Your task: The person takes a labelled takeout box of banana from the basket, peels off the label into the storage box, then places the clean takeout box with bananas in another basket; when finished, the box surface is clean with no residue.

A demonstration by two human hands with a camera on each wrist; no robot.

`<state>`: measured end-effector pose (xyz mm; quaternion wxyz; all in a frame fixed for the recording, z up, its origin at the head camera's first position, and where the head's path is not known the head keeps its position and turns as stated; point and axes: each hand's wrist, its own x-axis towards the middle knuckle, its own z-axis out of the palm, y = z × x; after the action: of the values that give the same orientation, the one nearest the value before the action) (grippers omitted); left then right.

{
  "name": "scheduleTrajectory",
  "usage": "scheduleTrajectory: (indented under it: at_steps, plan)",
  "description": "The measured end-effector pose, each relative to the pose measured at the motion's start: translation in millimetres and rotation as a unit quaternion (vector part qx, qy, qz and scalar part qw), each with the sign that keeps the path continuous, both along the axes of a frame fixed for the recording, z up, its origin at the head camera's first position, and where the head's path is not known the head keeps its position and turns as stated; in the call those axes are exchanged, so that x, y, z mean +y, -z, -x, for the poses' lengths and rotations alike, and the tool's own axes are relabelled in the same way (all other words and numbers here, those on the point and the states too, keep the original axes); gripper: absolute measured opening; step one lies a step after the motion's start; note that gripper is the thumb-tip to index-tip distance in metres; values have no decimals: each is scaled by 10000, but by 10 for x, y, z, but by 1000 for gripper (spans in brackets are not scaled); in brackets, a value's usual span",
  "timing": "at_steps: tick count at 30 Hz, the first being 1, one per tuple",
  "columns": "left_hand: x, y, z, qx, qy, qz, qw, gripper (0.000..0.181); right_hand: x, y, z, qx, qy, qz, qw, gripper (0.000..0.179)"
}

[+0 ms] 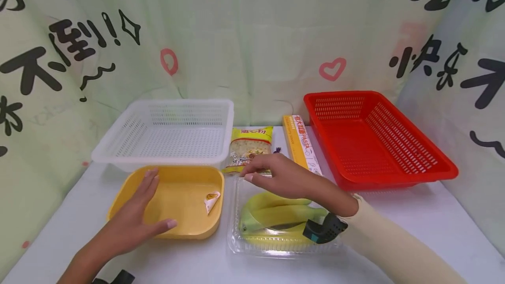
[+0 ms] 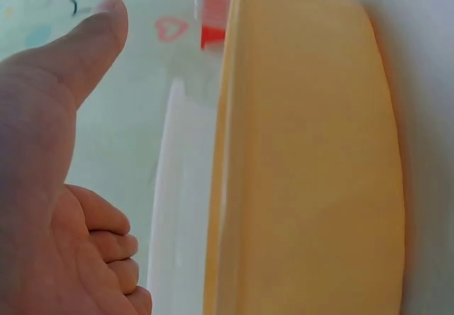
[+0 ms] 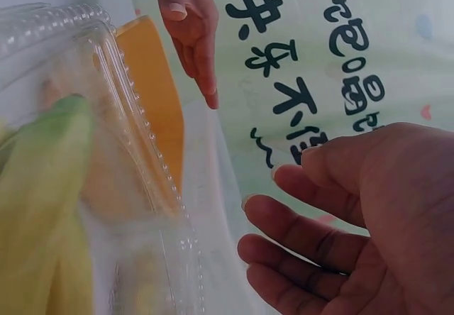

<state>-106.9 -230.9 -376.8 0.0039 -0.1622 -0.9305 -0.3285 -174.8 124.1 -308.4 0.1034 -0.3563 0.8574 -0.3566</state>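
My left hand is held over the near left part of a yellow tray, fingers extended and thumb spread, with nothing in its grasp. A small folded pink and white piece lies in that tray at the right; its kind is unclear. Above the far edge of a clear plastic box hovers my right hand, its fingers loosely bent and holding nothing, as the right wrist view also shows. Inside this box are green-yellow bananas. Just beyond the right hand lies a yellow-topped bag of rice noodles, partly hidden.
At the back left stands a white perforated basket. A red perforated basket is at the right. Between them lies an orange and white pasta box, beside a small dark thing. A printed curtain hangs behind the table.
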Motion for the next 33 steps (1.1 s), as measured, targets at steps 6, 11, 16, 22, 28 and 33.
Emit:
scheduleTrajectory:
  at_steps: [6,11,16,22,28,33]
  plan:
    - [274,-33,-15,19,297,37,9996,106,197,54,-97,-110,349,-58,9993,28]
    - [480,-42,-23,9,659,-73,9978,107,348,114,-186,-12,687,16,9976,32]
    - [631,-26,-45,-74,990,-254,9947,107,498,152,-273,118,974,167,9950,37]
    - [794,-36,-91,-150,801,-287,9963,107,651,235,-377,350,1179,450,9914,41]
    - [955,-19,-142,-374,719,-526,9953,113,792,316,-480,671,1505,431,9854,51]
    - [1054,10,-155,-444,944,-686,9922,115,903,366,-566,516,1715,229,9836,61]
